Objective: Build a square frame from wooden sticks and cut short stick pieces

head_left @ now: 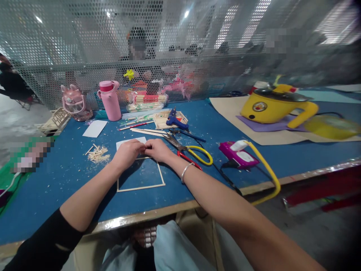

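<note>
On the blue table lies a square frame of thin wooden sticks (pixel 141 188). My left hand (pixel 128 151) and my right hand (pixel 158 149) meet at its far side, fingertips pinched close together. Whatever lies between the fingers is too small and covered to make out. Part of a white paper (pixel 132 142) shows just behind my hands. To the right of my right hand lie scissors with yellow handles (pixel 201 154) and a red-handled tool (pixel 189 159). Beyond them rests a blue glue gun (pixel 175 119) on a small wooden piece.
Wood scraps (pixel 97 153) are piled on the left. A pink bottle (pixel 110 99) and a pink jug (pixel 76 103) stand behind. At right are a purple power socket (pixel 238 155) with a yellow cord (pixel 269 169) and a yellow pot (pixel 267 107). Perforated metal (pixel 93 49) closes the back.
</note>
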A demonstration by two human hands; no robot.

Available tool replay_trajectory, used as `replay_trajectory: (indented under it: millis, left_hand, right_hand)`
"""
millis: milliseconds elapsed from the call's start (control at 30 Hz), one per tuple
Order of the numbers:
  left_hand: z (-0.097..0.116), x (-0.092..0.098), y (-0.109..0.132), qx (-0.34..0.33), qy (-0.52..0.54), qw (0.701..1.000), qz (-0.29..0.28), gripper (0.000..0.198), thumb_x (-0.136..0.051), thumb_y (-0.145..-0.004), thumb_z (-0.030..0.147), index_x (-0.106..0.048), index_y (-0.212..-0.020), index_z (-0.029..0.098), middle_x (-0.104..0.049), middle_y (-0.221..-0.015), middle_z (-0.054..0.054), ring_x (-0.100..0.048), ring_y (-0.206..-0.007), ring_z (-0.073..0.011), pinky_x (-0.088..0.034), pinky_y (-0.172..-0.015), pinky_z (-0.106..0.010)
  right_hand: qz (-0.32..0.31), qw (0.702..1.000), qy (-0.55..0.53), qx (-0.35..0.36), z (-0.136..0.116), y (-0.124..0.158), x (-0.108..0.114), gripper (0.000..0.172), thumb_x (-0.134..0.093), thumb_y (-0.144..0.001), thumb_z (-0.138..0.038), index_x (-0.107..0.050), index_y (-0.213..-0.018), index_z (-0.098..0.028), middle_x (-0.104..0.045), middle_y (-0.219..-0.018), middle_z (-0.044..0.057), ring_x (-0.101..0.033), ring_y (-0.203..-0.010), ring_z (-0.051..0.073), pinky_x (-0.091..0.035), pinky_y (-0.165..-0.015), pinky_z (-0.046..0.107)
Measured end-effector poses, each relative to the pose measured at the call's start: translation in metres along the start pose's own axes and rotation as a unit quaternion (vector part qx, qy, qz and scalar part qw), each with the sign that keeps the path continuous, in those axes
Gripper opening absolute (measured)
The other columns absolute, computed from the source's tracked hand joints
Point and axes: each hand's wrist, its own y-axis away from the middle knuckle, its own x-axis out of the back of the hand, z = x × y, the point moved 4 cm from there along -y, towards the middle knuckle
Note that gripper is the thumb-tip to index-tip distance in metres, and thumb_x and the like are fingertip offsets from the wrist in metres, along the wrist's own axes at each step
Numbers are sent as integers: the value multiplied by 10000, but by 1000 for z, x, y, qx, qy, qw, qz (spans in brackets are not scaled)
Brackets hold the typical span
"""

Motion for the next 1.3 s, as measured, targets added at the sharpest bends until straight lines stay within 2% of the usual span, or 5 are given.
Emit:
replay_trajectory:
  millis: [300, 467, 833, 1133, 1300]
  left_hand:
    - [3, -3, -1, 19, 20, 1000, 1, 219, -484, -812, 126, -698, -829, 170, -681, -797, -59, -613, -706, -150, -462, -648, -236]
    - [-16, -1, 4, 143, 117, 983, 26, 260, -607, -741, 190, -671, -992, 174, -709, -811, -35, -628, -699, -146, -477, -676, -238]
    - [-13, -3, 8, 192, 167, 967, 8, 133, -630, -718, 221, -731, -799, 190, -726, -767, -13, -630, -677, -147, -457, -628, -217]
    - [-13, -4, 8, 171, 157, 973, 6, 136, -610, -734, 227, -720, -801, 181, -716, -759, -23, -621, -670, -148, -456, -626, -227]
    - [-3, 1, 4, 82, 103, 991, 34, 170, -583, -756, 171, -712, -863, 197, -691, -800, -34, -611, -716, -145, -456, -658, -232]
  right_hand:
    - [-14, 1000, 9, -16, -1, 0, -2, 85, -623, -690, -171, -696, -662, -139, -626, -600, -12, -507, -601, 106, -303, -548, 203]
    - [-13, 1000, 12, -8, -2, 0, -2, 216, -614, -742, -283, -674, -607, -126, -561, -529, -18, -439, -540, 91, -252, -514, 218]
    - [-12, 1000, 7, -4, 1, -1, -4, 293, -615, -745, -378, -677, -633, -115, -534, -532, -23, -425, -542, 87, -235, -510, 218]
    - [-3, 1000, 10, -3, 3, 0, -3, 257, -623, -734, -358, -671, -632, -127, -549, -568, -21, -457, -564, 95, -256, -521, 210]
    - [-10, 1000, 17, 7, 0, -1, -4, 164, -617, -723, -239, -665, -610, -130, -564, -564, -14, -467, -577, 102, -268, -535, 214]
